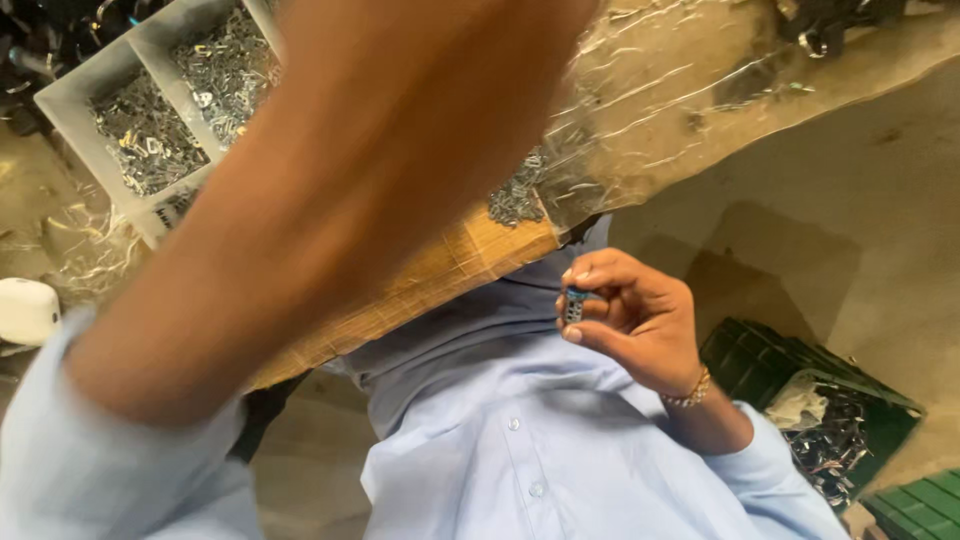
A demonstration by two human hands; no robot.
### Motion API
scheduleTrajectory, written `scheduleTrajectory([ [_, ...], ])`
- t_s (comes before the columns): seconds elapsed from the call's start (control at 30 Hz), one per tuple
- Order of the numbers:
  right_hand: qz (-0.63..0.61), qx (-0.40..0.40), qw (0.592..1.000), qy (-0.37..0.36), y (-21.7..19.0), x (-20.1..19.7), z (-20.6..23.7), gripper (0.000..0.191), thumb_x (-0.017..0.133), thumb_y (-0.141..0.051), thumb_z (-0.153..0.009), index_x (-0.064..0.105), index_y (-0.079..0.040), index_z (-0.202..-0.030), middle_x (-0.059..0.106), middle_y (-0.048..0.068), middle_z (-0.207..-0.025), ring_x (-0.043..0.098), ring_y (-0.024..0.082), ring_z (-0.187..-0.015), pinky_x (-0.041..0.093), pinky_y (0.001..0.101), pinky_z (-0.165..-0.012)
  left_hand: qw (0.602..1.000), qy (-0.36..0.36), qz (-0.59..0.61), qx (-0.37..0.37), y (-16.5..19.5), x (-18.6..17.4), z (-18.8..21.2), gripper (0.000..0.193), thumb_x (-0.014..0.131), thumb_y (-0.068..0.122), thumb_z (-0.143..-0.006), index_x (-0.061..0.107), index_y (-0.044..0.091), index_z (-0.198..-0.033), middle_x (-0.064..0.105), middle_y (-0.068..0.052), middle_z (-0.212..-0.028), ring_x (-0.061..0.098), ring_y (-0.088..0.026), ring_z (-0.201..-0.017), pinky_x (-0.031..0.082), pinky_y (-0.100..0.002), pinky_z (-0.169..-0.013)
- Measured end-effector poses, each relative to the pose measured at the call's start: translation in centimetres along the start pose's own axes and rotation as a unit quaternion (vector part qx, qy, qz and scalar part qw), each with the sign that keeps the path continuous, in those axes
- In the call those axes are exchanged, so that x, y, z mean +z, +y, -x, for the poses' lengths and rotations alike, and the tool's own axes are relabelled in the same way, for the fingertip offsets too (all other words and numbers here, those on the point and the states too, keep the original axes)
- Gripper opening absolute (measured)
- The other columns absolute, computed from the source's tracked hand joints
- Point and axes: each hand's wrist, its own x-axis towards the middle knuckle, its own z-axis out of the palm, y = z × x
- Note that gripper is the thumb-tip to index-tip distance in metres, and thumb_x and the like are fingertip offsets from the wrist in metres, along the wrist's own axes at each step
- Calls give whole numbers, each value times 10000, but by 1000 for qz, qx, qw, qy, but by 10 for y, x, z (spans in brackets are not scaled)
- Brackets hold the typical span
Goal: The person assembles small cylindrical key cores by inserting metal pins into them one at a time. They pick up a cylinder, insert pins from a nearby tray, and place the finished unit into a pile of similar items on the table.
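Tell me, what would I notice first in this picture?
First, the big blurred left forearm sweeping across the middle, its hand out of view. Lower right, the right hand pinches a small blue and silver metal piece before a light blue buttoned shirt. At upper left, a grey divided tray holds shiny little metal parts.

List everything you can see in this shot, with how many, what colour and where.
Divided tray: one, grey, upper left, compartments of small metal parts.
Loose metal parts: one pile, grey, on the table edge, centre.
Table: one, tan wood, across the top.
Plastic sheet: one, clear, crinkled, over the table.
Crates: two, green, lower right; one holds metal scrap.
White object: one, left edge, kind unclear.
Small part: one, blue and silver, pinched in the right fingers.
Bracelet: one, gold, right wrist.
Shirt: one, light blue.
Right hand: centre.
Left forearm: blurred, raised; hand out of view.
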Motion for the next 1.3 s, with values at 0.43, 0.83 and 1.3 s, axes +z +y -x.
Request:
scheduleTrajectory([
  [0.43,75,-204,971,103,-48,2,-54,353,805,111,-904,647,36,-1211,620,174,-1183,674,214,-969,641,285,-829,946,123,214,-209,53,130,126,219,798,-1,-904,708,16,-1103,678,-78,-1056,633,-256,-932,520,-388,-785],
  [0.83,46,-142,985,83,-13,13,-85,391,811,98,-940,636,19,-1280,637,184,-1226,647,205,-983,626,272,-829,937,72,63,-335,56,110,185,335,837,6,-874,743,69,-1189,656,-82,-1027,589,-276,-900,493,-389,-782],
  [1.3,57,48,990,-123,10,60,-48,452,862,107,-805,671,-5,-1199,619,174,-1180,706,261,-936,661,350,-748,910,76,-49,-404,64,85,268,281,795,89,-878,766,122,-1155,664,-98,-1213,602,-311,-1044,476,-433,-906],
])
